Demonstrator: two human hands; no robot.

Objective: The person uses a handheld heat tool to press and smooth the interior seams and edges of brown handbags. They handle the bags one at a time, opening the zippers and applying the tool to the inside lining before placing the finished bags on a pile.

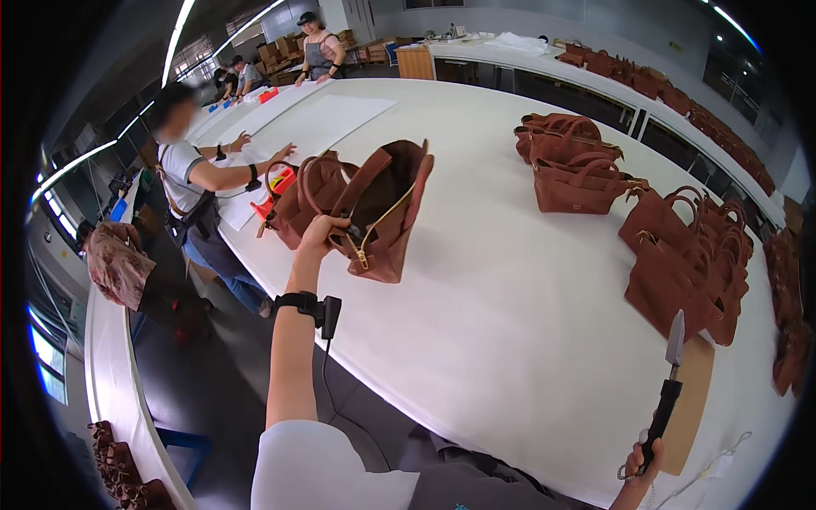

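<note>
A brown leather handbag (395, 242) stands tilted on the white table, its top gaping and a gold zipper hanging along the edge. My left hand (319, 235) is closed on the handbag's near edge, by the zipper pull. Against its left side is another brown handbag (293, 200) with raised handles. At the lower right, my right hand (644, 467) is wrapped round a black-handled tool with a flat, pointed metal blade (670, 387), blade up. The tool is held apart from the bags.
Rows of brown handbags (671, 280) stand on the white table (501, 340) at right, beside a tan board (690, 408). A thin white cord (718, 463) lies near it. A co-worker (191, 170) reaches over the table at left, near an orange-red tape dispenser (279, 180).
</note>
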